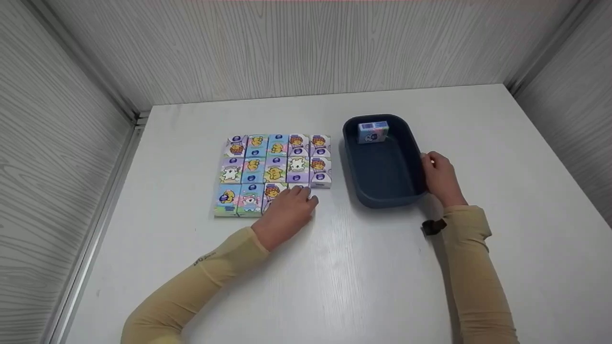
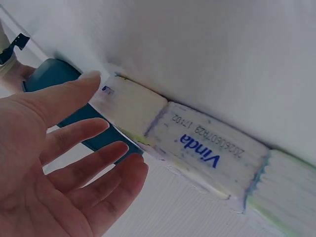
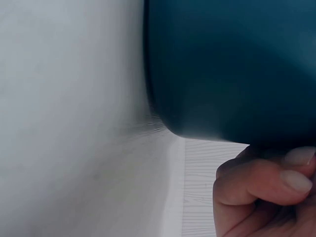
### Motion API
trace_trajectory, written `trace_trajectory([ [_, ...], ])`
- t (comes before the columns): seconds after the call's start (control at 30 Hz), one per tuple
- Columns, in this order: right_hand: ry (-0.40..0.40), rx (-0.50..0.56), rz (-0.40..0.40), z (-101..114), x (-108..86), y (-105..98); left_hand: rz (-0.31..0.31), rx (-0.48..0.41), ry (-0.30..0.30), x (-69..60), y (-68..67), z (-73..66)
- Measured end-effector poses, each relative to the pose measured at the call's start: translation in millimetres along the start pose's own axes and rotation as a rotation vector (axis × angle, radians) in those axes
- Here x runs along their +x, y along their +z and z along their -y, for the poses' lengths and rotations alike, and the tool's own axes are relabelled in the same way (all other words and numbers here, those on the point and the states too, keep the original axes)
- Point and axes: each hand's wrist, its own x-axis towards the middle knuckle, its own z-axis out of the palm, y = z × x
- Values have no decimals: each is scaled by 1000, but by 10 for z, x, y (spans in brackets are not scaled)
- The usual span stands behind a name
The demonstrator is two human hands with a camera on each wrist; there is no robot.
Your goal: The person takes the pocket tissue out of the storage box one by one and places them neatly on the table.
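Note:
My left hand [image 1: 287, 217] is over the front right end of a block of pocket tissue packs [image 1: 253, 165]. In the left wrist view its thumb and spread fingers [image 2: 121, 177] are around the end tissue pack [image 2: 136, 101]; whether they touch it I cannot tell. The packs lie in three rows, printed with cartoon figures; one front side reads Vinda. My right hand [image 1: 440, 177], fingers curled, holds the right wall of a dark blue rectangular bin [image 1: 418, 169]. Inside the bin one tissue pack [image 1: 373, 133] stands on edge against the far wall.
A white table [image 1: 334, 286] carries everything. Wood-grain panels [image 1: 306, 48] rise behind it and at both sides. A black strap piece [image 1: 433, 227] sits at the right wrist, beside the tan sleeve [image 1: 478, 272].

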Motion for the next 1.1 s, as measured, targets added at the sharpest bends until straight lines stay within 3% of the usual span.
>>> trace_trajectory([
  [0.2,25,-4,6,-31,8,-29,-40,-94,-19,288,-114,-12],
  [0.27,33,4,10,-46,5,-36,-98,-98,-10,436,-155,-11],
  [0.43,43,24,16,-65,-8,-54,-310,-88,-5,874,-245,9],
  [0.53,32,21,7,-73,-13,-71,-363,-84,-29,1161,-283,10],
  [0.7,16,23,3,-77,-11,-88,-333,-116,-53,1603,-283,-8],
  [0.83,12,20,2,-52,-1,-72,-292,-141,-61,1864,-255,5],
  [0.97,12,25,-5,-34,14,-36,-225,-108,-74,2018,-232,25],
  [1.1,26,34,8,-38,25,5,-159,-77,-76,2090,-193,32],
])
